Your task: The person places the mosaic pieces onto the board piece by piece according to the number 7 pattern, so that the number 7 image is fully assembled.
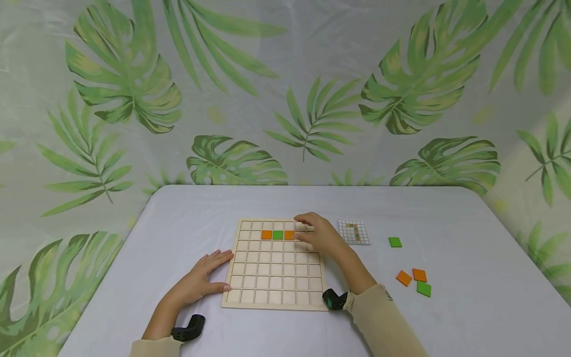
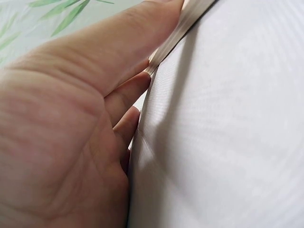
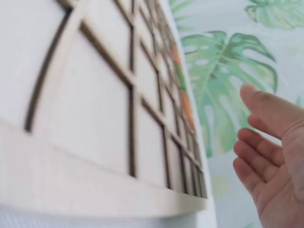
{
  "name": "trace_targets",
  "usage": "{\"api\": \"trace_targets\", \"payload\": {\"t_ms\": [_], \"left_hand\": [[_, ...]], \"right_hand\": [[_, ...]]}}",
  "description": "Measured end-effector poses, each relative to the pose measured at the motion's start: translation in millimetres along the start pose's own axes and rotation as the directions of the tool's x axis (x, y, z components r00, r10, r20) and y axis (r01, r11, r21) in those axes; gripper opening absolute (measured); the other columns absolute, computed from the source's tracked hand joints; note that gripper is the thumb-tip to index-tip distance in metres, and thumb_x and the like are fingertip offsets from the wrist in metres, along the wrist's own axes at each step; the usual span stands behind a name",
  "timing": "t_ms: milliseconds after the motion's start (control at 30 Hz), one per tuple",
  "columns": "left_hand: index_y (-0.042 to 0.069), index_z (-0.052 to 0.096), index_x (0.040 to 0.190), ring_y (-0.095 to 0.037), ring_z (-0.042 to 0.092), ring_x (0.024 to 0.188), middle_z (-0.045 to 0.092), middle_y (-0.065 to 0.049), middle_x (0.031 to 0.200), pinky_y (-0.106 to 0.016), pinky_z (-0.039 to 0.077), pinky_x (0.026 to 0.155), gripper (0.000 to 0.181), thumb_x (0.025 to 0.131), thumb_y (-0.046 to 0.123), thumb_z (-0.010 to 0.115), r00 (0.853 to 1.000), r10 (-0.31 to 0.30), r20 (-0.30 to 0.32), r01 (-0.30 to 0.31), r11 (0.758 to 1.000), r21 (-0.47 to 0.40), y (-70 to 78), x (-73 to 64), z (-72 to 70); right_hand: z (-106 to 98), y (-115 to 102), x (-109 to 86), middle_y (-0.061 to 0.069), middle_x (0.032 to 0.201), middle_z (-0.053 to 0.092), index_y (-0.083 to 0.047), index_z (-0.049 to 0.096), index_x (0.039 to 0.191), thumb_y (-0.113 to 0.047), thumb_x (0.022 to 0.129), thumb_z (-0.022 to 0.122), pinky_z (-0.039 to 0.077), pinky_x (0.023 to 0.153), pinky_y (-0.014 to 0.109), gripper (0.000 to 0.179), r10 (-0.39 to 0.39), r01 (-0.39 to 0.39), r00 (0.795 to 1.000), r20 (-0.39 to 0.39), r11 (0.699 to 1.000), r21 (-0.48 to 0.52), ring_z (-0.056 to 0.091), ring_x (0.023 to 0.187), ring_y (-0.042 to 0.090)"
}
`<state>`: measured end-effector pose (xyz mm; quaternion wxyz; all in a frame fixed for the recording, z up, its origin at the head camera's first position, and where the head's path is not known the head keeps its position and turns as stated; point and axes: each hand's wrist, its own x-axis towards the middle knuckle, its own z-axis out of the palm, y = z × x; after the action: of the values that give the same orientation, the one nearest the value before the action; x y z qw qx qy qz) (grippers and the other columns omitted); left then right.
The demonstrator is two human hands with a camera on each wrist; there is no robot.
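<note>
A wooden grid board [image 1: 276, 307] lies on the white table. Near its top, one row holds an orange tile [image 1: 266, 235], a green tile [image 1: 278, 235] and a second orange tile [image 1: 289, 235], side by side. My left hand [image 1: 198, 278] rests at the board's left edge, its fingertips and thumb touching the wood. Over the board's upper right is my right hand [image 1: 323, 235], close to the right-hand orange tile. In the right wrist view, the fingers of that hand [image 3: 270, 156] are loosely bent, with nothing visible between them.
Right of the board lies a small pattern card [image 1: 354, 232] printed with a grid. Farther right are loose tiles: a green one [image 1: 394, 242] by itself, and a cluster of two orange ones [image 1: 404, 278] and another green one [image 1: 424, 288]. A leaf-print cloth [image 1: 312, 119] hangs behind the table.
</note>
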<state>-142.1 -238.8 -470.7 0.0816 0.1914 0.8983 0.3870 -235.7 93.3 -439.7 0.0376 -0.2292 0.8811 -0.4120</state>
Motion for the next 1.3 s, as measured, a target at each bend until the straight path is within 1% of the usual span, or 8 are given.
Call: {"api": "trace_targets", "payload": {"t_ms": [233, 467, 667, 767, 900, 1000, 1133, 1300], "left_hand": [[0.011, 0.04, 0.137, -0.031, 0.017, 0.132, 0.034, -0.007, 0.141, -0.047, 0.002, 0.106, 0.079, 0.07, 0.038, 0.073, 1.0, -0.004, 0.003, 0.004, 1.0, -0.002, 0.9, -0.2, -0.6], [0.011, 0.04, 0.136, -0.032, 0.018, 0.132, 0.034, -0.008, 0.141, -0.047, 0.002, 0.106, 0.079, 0.07, 0.039, 0.073, 1.0, 0.004, -0.004, -0.004, 1.0, 0.007, -0.6, 0.2, 0.1], [0.01, 0.041, 0.136, -0.035, 0.018, 0.131, 0.036, -0.01, 0.14, -0.05, 0.002, 0.105, 0.077, 0.071, 0.039, 0.072, 1.0, 0.021, -0.009, -0.021, 1.0, 0.015, -2.2, 0.5, 1.1], [0.01, 0.041, 0.136, -0.035, 0.018, 0.131, 0.036, -0.01, 0.14, -0.05, 0.002, 0.105, 0.077, 0.071, 0.04, 0.072, 1.0, 0.022, -0.011, -0.022, 1.0, 0.016, -2.4, 0.3, 1.4], [0.011, 0.041, 0.136, -0.034, 0.018, 0.131, 0.036, -0.009, 0.14, -0.049, 0.002, 0.106, 0.078, 0.07, 0.04, 0.072, 1.0, 0.013, -0.013, -0.013, 1.0, 0.018, -2.1, 0.7, 1.4], [0.011, 0.041, 0.136, -0.034, 0.018, 0.131, 0.036, -0.009, 0.14, -0.048, 0.003, 0.106, 0.078, 0.07, 0.039, 0.073, 1.0, 0.007, -0.015, -0.007, 1.0, 0.019, -1.5, 0.7, 0.9], [0.01, 0.041, 0.136, -0.033, 0.018, 0.132, 0.035, -0.009, 0.14, -0.048, 0.003, 0.106, 0.079, 0.069, 0.04, 0.073, 1.0, 0.005, -0.015, -0.005, 1.0, 0.02, -0.5, 0.2, 0.7], [0.01, 0.041, 0.136, -0.034, 0.018, 0.131, 0.036, -0.009, 0.14, -0.048, 0.003, 0.106, 0.079, 0.07, 0.039, 0.073, 1.0, 0.012, -0.017, -0.012, 1.0, 0.02, -0.6, 0.2, 1.2]], "right_hand": [[-34, -5, -27.5, 0.003, 0.123, 0.051, -0.008, 0.051, 0.126, -0.029, 0.079, 0.07, 0.04, 0.091, 0.048, 0.056, -0.108, 0.105, 0.99, -0.094, 0.994, -0.034, 0.047, 0.112, 0.026], [-66, 9, -68.1, 0.005, 0.123, 0.052, -0.007, 0.05, 0.126, -0.027, 0.076, 0.072, 0.041, 0.091, 0.042, 0.058, -0.163, 0.141, 0.969, -0.185, 0.982, -0.129, 0.047, 0.113, 0.023], [-87, 25, -107.2, 0.007, 0.124, 0.05, -0.008, 0.049, 0.127, -0.026, 0.076, 0.072, 0.041, 0.089, 0.046, 0.058, -0.106, 0.066, 0.972, -0.208, 0.979, -0.192, 0.046, 0.113, 0.028], [-93, 35, -125.3, 0.007, 0.125, 0.049, -0.01, 0.049, 0.128, -0.027, 0.077, 0.071, 0.049, 0.074, 0.041, 0.058, -0.059, 0.013, 0.976, -0.208, 0.977, -0.214, 0.047, 0.11, 0.029], [-99, 50, -148.0, 0.007, 0.125, 0.049, -0.009, 0.049, 0.127, -0.028, 0.077, 0.071, 0.05, 0.068, 0.043, 0.058, -0.035, -0.016, 0.977, -0.209, 0.972, -0.235, 0.048, 0.108, 0.03], [-103, 60, -163.3, 0.008, 0.122, 0.051, -0.008, 0.05, 0.125, -0.027, 0.075, 0.073, 0.046, 0.078, 0.049, 0.058, -0.033, -0.027, 0.976, -0.215, 0.964, -0.266, 0.049, 0.108, 0.029], [-106, 69, -181.0, 0.004, 0.118, 0.054, -0.009, 0.053, 0.122, -0.029, 0.073, 0.074, 0.043, 0.083, 0.039, 0.056, -0.006, -0.072, 0.97, -0.241, 0.947, -0.313, 0.048, 0.105, 0.02], [-109, 77, -200.5, 0.004, 0.114, 0.057, -0.01, 0.056, 0.118, -0.031, 0.073, 0.074, 0.041, 0.085, 0.039, 0.053, 0.046, -0.133, 0.964, -0.262, 0.937, -0.323, 0.048, 0.103, 0.018]]}}
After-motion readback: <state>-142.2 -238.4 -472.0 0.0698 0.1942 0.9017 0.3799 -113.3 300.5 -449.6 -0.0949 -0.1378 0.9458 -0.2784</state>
